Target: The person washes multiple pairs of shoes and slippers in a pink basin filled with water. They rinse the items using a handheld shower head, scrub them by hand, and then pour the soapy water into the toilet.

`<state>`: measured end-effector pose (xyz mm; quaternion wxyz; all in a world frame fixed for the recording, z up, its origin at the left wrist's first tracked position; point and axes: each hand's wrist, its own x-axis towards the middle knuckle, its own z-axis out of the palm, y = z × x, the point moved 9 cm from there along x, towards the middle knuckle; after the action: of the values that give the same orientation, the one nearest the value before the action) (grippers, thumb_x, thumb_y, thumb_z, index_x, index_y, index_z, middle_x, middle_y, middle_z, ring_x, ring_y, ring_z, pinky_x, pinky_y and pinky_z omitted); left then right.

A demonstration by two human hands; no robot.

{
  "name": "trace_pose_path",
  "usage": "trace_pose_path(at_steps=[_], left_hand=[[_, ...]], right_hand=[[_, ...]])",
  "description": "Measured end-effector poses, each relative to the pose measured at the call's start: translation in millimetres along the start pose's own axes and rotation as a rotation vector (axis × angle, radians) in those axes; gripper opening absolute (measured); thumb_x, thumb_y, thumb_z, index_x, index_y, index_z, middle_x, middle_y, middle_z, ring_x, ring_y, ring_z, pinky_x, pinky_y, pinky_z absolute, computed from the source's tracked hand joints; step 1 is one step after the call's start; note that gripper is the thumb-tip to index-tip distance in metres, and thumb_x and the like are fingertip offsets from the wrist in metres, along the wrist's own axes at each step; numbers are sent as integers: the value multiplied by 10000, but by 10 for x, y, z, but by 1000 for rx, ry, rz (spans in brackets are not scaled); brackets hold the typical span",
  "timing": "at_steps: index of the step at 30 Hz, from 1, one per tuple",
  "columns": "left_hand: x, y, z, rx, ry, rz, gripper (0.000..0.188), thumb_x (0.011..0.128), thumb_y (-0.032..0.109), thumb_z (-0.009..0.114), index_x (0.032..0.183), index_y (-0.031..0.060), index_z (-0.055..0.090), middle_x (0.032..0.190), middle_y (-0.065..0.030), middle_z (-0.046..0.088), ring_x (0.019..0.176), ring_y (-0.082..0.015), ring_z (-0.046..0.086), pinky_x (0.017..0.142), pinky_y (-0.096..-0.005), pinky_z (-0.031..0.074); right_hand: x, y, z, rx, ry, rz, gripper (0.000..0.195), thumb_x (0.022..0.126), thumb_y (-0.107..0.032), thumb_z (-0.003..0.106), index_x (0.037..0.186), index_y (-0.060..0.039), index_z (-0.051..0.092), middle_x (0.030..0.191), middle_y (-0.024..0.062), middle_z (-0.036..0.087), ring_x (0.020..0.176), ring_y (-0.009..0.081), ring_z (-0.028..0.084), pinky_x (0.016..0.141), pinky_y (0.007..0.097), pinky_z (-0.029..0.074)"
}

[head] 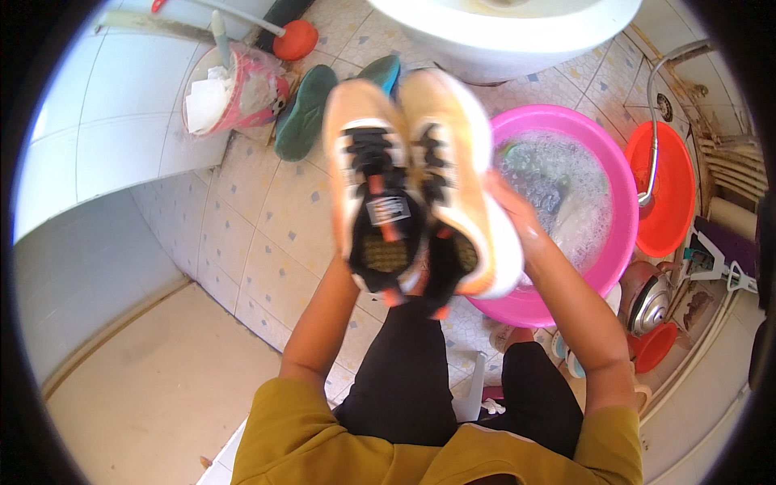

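Observation:
Two orange and white sneakers (445,176) with black laces are held up side by side before me, toes pointing away and openings towards me. My right hand (512,206) grips the outer side of the right-hand shoe; its fingers are partly hidden. Behind the left-hand shoe my left forearm disappears, so the left hand itself is out of view. To the right of the shoes, a pink plastic basin (621,200) on the tiled floor holds foamy water with dark and pale items in it.
A toilet (515,36) stands ahead. At the upper left are green slippers (303,115), a waste bin (233,109) and a red plunger (296,40). On the right are a red basin (676,194), a shower head (645,197) and a metal kettle (650,303).

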<state>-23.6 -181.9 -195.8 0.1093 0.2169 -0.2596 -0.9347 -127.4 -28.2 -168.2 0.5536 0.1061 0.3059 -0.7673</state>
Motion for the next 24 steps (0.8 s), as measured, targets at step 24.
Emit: trace_pose_path(at_steps=[24], left_hand=[[-1509,1693,-3465,1739,1111,88,503,790,225,614,1203,-37,499,1071,-223,597,915,-326,585,808,-394,454]], right_hand=[[1710,1609,444,-1463,365,-697,565,787,-128,589,1301,10,397,1248,240,459,1188,384,410,1002,426,339]])
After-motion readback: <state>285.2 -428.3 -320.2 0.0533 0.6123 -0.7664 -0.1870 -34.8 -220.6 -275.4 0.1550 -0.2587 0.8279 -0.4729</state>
